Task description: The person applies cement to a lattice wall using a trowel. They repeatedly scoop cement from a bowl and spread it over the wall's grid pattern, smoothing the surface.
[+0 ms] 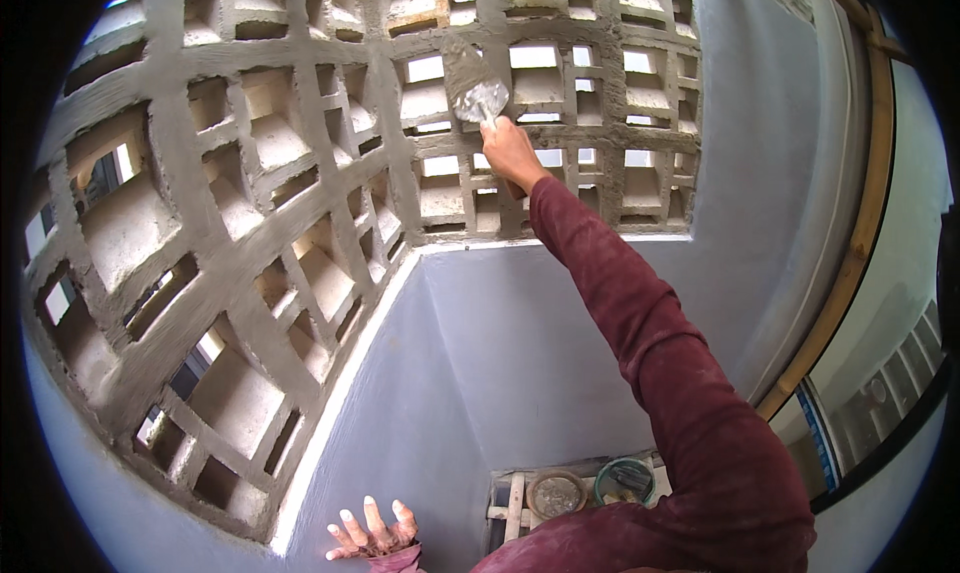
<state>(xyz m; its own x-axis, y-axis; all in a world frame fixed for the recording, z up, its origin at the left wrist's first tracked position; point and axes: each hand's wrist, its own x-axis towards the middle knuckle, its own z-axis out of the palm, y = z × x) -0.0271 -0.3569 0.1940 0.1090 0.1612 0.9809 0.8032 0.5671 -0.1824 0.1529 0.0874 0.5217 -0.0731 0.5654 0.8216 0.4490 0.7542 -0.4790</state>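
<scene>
My right hand [512, 155], its arm stretched far up and forward, is closed round the handle of a trowel [484, 101]. Grey wet mortar [462, 65] covers or lies just past the blade's tip; where one ends and the other begins is hard to tell. The blade is up against the far face of a latticed concrete block wall [398, 153], over one of its openings. Low at the left, my left hand [374, 533] holds nothing, its mortar-smeared fingers spread beside the smooth grey-blue wall [385, 413]. Whether it touches that wall, I cannot tell.
Below, on wooden slats [516, 503], sit a round pan of mortar [556, 495] and a green-rimmed bucket [624, 481] with tools or scraps inside. A bamboo pole [872, 208] runs up the right side. A pale ledge [345, 393] edges the lattice's foot.
</scene>
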